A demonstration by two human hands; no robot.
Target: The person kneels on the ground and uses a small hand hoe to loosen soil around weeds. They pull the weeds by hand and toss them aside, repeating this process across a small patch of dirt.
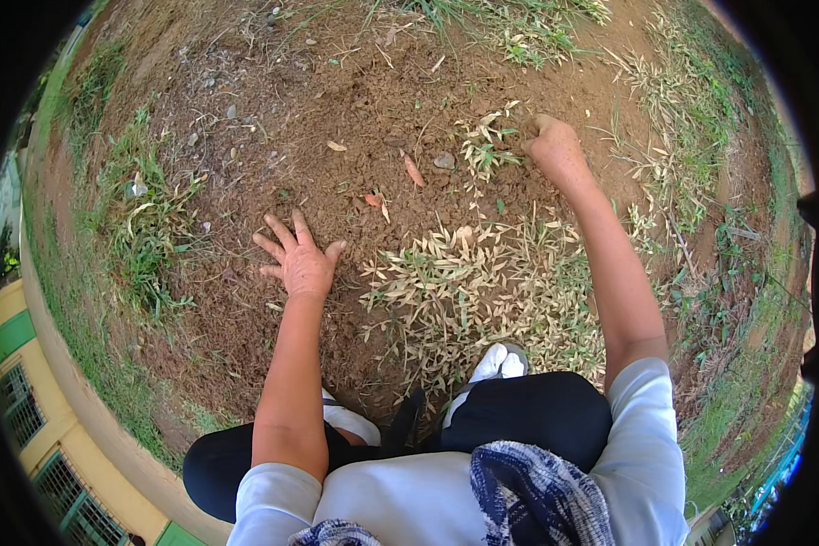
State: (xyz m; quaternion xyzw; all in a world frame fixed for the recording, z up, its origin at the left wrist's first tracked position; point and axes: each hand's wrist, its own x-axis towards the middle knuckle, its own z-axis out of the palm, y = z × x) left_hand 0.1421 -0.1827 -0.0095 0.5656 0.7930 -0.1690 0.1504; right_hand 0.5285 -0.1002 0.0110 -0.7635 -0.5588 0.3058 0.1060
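My left hand (307, 263) is spread palm down, low over or resting on loose brown soil (355, 130); its fingers are apart and hold nothing. Further forward, my right hand (553, 151) is curled shut at the edge of a small tuft of pale, drying grass (488, 147). Its fingertips meet the stems there, though the palm side is hidden. A grey stone (443, 160) lies just left of that tuft. Between the hands, a reddish-brown dry leaf (413, 169) and an orange leaf scrap (375, 200) rest on the soil.
A wide patch of drying grass (478, 280) spreads before my feet, with a white-covered foot (495, 362) at its near edge. Green grass clumps (143, 218) grow at left, more grass (689, 109) at right. A yellow building (13, 341) with barred windows stands far left.
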